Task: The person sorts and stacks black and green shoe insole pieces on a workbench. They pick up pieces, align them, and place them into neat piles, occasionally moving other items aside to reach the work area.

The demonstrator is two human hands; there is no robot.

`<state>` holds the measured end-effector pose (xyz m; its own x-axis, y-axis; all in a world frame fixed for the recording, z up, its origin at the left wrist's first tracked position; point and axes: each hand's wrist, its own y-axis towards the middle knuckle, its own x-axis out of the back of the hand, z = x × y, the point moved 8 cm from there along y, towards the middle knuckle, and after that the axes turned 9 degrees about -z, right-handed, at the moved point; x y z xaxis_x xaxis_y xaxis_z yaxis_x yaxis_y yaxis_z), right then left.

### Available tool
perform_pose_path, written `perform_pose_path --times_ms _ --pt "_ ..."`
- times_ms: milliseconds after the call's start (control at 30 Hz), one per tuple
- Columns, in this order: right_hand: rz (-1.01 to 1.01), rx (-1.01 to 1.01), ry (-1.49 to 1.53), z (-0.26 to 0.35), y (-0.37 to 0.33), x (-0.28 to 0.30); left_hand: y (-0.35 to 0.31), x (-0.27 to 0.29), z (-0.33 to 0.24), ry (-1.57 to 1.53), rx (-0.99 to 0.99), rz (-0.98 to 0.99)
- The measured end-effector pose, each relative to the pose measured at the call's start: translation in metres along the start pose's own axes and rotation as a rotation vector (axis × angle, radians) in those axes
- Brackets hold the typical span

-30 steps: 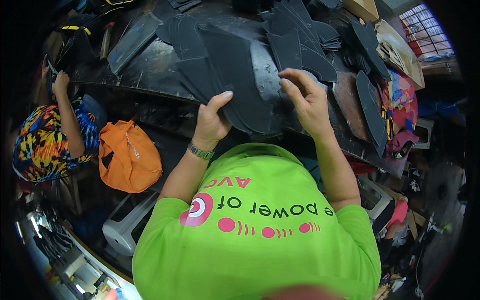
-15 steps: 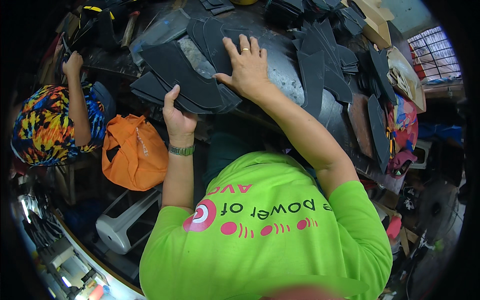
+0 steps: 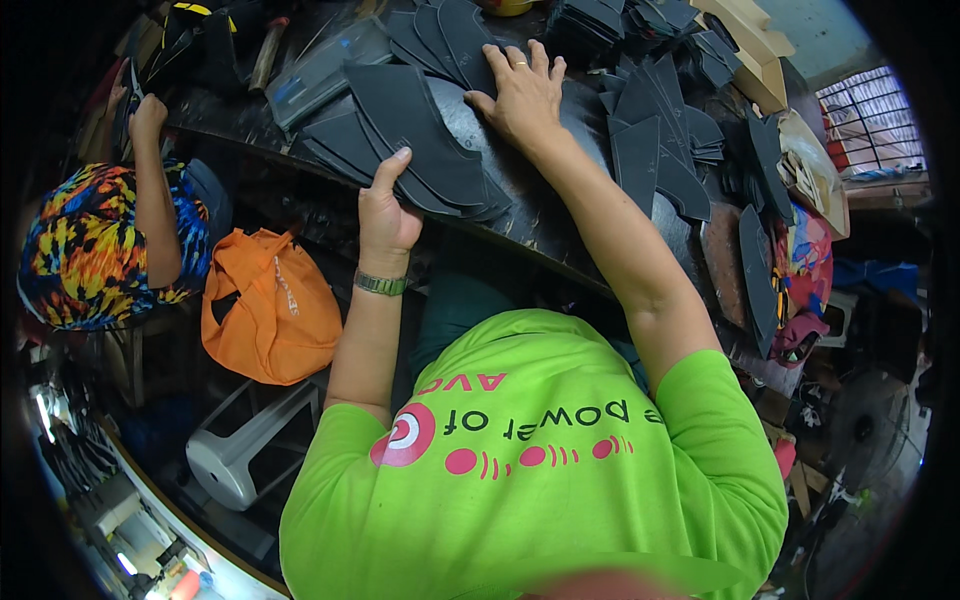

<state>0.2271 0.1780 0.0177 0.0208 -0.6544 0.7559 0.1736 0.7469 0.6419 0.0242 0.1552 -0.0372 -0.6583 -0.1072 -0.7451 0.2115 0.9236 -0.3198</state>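
My left hand (image 3: 388, 212) grips the near edge of a fanned stack of black curved cut pieces (image 3: 405, 120), thumb on top and fingers hidden underneath. The stack lies at the front edge of the dark table (image 3: 540, 225). Farther forward, my right hand (image 3: 525, 95) rests with fingers spread, palm down, its fingertips at the edge of a second fan of black pieces (image 3: 447, 42). A ring is on that hand, and a green-banded watch (image 3: 380, 283) is on my left wrist.
More black piece stacks (image 3: 650, 130) lie to the right. A clear plastic sheet or case (image 3: 325, 75) and a hammer (image 3: 268, 55) are at the back left. An orange bag (image 3: 270, 310) and a grey stool (image 3: 240, 450) stand left of me. Another person (image 3: 115, 245) sits at far left, holding scissors.
The stack in my left hand has moved right and nearer the table edge. My right hand has gone forward and right, and the far fan has shifted slightly away.
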Motion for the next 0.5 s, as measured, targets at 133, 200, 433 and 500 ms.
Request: perform_pose_path --times_ms 133,200,433,500 --pt "-0.159 -0.018 0.154 0.001 -0.010 0.024 -0.002 -0.005 0.010 0.034 0.011 0.000" --pt "-0.173 -0.094 0.342 -0.005 -0.012 0.031 -0.001 -0.004 0.011 0.047 0.024 0.007" --pt "-0.255 -0.168 0.688 -0.020 -0.017 0.044 -0.003 0.007 0.008 0.053 0.021 -0.024" --pt "-0.259 -0.213 0.588 -0.028 -0.015 0.042 -0.003 0.008 0.007 0.040 0.019 -0.036"
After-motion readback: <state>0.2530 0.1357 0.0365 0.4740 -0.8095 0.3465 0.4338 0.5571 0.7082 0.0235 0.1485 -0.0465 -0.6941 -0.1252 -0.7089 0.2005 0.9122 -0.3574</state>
